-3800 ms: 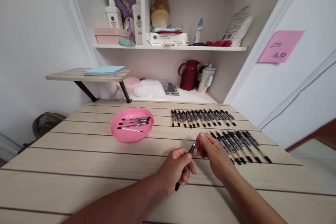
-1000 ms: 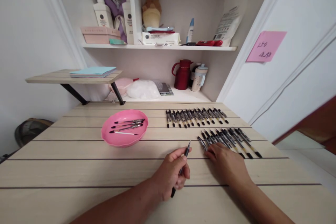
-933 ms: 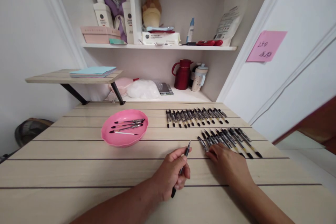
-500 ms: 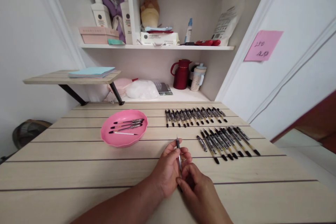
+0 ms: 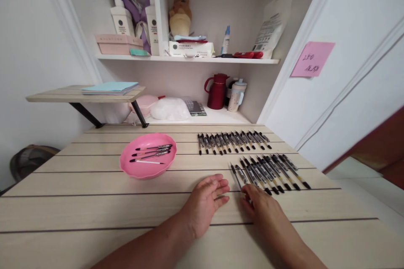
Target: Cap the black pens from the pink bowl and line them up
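My right hand [image 5: 260, 204] grips the lower end of a pen [image 5: 236, 176] at the left end of the nearer row. The pen's black grip and tip point toward the shelf; its other end is hidden under my fingers. Beside it lies a short clear pen part [image 5: 241, 174], then several black-and-clear pens [image 5: 268, 170] side by side. My left hand [image 5: 208, 197] rests palm sideways over the table, fingers apart, holding nothing. Farther back is a second row of pens [image 5: 232, 141]. On the left, a pink dish [image 5: 126, 168] holds several pens and a white refill [image 5: 147, 162].
A small raised shelf [image 5: 63, 94] with a stack of blue paper [image 5: 110, 87] stands at the back left. Behind the table are a plastic bag [image 5: 170, 109], a red jug [image 5: 217, 91] and a tumbler [image 5: 236, 96]. A pink note [image 5: 312, 59] hangs on the right wall.
The pen has left my left hand and moved right in my right hand to the near row's left end. My left hand's fingers have opened.
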